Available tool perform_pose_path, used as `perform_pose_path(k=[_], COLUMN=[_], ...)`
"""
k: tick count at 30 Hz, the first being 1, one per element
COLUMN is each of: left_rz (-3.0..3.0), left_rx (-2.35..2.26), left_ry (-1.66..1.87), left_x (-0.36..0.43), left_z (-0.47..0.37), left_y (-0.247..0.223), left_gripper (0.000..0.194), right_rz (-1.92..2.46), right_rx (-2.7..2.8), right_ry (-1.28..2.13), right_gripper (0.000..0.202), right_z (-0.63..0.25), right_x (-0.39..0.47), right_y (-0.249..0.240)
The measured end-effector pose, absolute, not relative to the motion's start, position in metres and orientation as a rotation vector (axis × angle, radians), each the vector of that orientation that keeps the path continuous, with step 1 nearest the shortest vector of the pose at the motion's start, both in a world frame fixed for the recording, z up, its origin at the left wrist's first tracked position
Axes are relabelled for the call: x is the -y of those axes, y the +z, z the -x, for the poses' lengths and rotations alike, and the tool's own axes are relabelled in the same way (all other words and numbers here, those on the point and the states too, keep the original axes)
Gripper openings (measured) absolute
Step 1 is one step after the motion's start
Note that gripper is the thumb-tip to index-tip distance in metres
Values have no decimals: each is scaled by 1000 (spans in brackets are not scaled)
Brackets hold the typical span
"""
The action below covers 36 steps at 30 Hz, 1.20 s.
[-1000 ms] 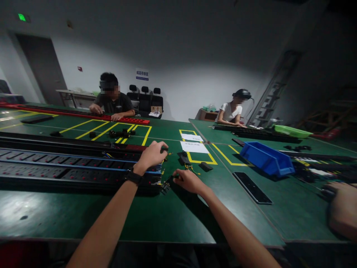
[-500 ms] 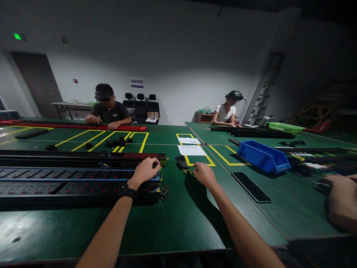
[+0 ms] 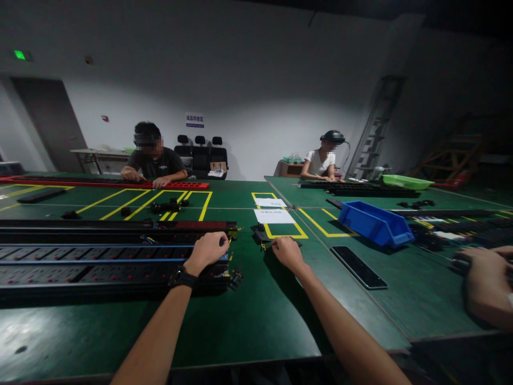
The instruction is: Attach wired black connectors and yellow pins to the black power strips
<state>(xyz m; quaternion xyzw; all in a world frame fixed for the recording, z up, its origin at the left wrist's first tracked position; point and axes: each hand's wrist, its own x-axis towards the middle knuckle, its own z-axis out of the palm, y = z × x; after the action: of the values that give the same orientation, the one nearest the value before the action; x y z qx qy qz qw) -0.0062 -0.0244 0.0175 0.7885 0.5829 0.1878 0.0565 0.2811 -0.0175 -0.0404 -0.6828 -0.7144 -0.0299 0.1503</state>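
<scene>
My left hand [image 3: 208,251], with a dark watch on the wrist, rests over the right end of a blue-edged black strip [image 3: 120,253]. Its fingers are curled at the strip's end; what they hold is too small to make out. Bent fingers of my right hand [image 3: 287,251] meet near the table surface, beside a small black part [image 3: 260,233] with yellow wires. Whatever is between those fingertips cannot be made out. Black connectors [image 3: 235,279] hang at the end of the lower strip [image 3: 120,274].
A blue bin [image 3: 374,227] and a phone [image 3: 358,267] lie right of my right hand. A co-worker's hand [image 3: 487,278] is at the right edge. Two people sit across the green table. White papers [image 3: 274,216] lie ahead.
My right hand has shifted slightly left and down, closer to the small black part. My left hand has moved slightly down at the strip's end.
</scene>
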Motion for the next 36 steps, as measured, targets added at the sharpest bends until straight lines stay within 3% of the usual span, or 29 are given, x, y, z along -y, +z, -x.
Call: perform_pose_path(k=[8,18,23,27,31,36], left_rz=[-2384,-2406,-2418,-2418,-2422,-2443], left_rx=[-1811,-1867,-1868,-1860,-1859,-1860], left_ry=[578,534,530,536,531,505], left_x=[28,31,31,33,33,32], left_z=[5,4,4,3,2,2], left_y=[21,25,24,24,23,20], left_gripper=[22,22,22,22,22,22], right_rz=[1722,1140,1090,1180,1478,1893], right_rx=[1855,1509,1426,1539,1703,1735], right_ry=[-16,888,1078,1010,558,158], right_gripper=[22,28,39,34,21,21], right_z=[-287,-269,-259,-258,-270,-292], right_x=[7,8,14,14,14,18], right_y=[-50,-48,-49,-49,-43,-36])
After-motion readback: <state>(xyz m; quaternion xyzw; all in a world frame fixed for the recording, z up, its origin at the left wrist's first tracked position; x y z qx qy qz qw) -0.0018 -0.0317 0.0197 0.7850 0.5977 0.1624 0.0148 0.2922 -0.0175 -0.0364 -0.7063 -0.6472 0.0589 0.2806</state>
